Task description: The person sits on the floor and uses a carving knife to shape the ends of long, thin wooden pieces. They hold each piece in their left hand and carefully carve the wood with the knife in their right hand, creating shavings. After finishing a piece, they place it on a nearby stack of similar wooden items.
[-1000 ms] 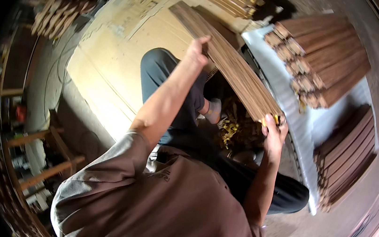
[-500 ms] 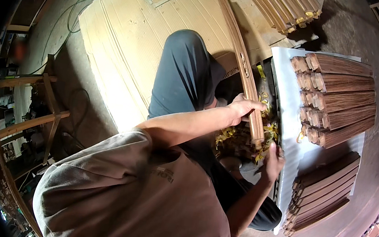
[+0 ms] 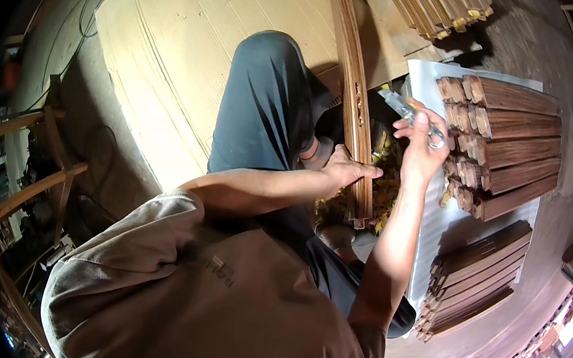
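My left hand (image 3: pixel 347 170) is wrapped round the lower part of a long brown wooden rail (image 3: pixel 352 62). The rail has small slots cut in its face, and its far end lies over the cardboard. To the right of it, my right hand (image 3: pixel 421 142) is closed on a slim greyish tool (image 3: pixel 397 104) with a flat front end and a ring-like part by the palm; its exact kind is hard to make out. The tool is held apart from the rail. Beneath the rail lie yellow scraps (image 3: pixel 384 152), partly hidden by my left hand.
Slotted-together wooden pieces (image 3: pixel 521 129) are stacked on a white sheet (image 3: pixel 426 268) at the right, with curved dark pieces (image 3: pixel 481 282) nearer me. More rails (image 3: pixel 436 8) lie at the far side. Cardboard (image 3: pixel 165 57) covers the floor; a wooden frame (image 3: pixel 39 184) stands left.
My right hand has moved from beside the rail's near end up to the right, and the greyish tool now shows in it. The rail has turned slightly in my left hand.
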`<state>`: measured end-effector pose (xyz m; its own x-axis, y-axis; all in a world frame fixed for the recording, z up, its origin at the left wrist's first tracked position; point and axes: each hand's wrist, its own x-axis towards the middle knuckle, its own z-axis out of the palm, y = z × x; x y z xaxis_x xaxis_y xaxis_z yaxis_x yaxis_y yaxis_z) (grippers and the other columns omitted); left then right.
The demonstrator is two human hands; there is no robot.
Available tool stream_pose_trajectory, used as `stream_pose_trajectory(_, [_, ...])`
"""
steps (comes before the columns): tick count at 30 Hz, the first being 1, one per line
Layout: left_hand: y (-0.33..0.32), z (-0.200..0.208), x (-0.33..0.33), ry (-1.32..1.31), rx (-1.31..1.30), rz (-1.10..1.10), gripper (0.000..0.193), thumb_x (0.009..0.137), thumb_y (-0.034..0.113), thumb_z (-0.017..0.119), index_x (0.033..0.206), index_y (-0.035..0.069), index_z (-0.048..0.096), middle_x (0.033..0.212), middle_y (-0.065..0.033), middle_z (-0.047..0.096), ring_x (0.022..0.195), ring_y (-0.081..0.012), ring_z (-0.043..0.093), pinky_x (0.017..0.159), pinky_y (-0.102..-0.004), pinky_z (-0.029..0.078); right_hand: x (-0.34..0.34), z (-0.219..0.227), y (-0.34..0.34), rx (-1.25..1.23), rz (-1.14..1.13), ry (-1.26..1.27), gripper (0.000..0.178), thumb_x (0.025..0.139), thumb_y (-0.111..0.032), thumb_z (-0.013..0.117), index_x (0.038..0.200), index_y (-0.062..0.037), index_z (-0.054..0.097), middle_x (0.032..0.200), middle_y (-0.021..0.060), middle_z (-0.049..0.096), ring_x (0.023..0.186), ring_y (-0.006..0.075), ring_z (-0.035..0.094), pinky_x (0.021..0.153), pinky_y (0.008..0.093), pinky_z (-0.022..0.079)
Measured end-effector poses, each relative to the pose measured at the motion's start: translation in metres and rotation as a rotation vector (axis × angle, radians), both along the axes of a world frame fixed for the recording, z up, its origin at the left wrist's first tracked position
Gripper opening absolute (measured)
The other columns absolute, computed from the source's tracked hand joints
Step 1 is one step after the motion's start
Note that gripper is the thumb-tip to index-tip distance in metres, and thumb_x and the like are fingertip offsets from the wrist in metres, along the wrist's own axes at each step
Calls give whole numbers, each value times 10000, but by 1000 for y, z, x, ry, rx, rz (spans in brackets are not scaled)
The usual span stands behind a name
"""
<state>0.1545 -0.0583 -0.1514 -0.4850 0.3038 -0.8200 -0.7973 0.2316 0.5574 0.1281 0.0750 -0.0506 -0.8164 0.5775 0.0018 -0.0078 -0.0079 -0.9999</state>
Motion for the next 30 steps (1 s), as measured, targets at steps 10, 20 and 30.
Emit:
stream_pose_trajectory(10, [-1, 3, 1, 46, -29, -26, 970, 608, 232, 977, 1297, -83, 370, 1117, -197, 648, 987, -259, 678, 849, -364, 570, -35, -36, -18, 220, 268, -158, 140, 1013, -125, 618, 1090, -19, 668, 1050, 62, 735, 710, 87, 665, 609, 244, 534])
stream_pose_trajectory(20, [-2, -11, 3, 64, -187, -102, 891, 581, 243, 988, 1227, -41, 444, 1127, -181, 637, 1063, -265, 645, 904, -354, 534, -86, -38, -5, 666, 492, -416, 384, 1045, -344, 493, 943, -47, 714, 807, 41, 747, 535, 146, 614, 596, 329, 519])
stream_pose_trajectory(30, [-7, -3, -8, 105, -223, -124, 1034, 562, 293, 994, 1344, -75, 426, 1259, -235, 621, 1182, -303, 614, 1013, -360, 495, -94, -8, 13, 269, 396, -526, 414, 1011, -292, 517, 704, -39, 631, 611, 63, 640, 577, 144, 594, 732, 326, 515])
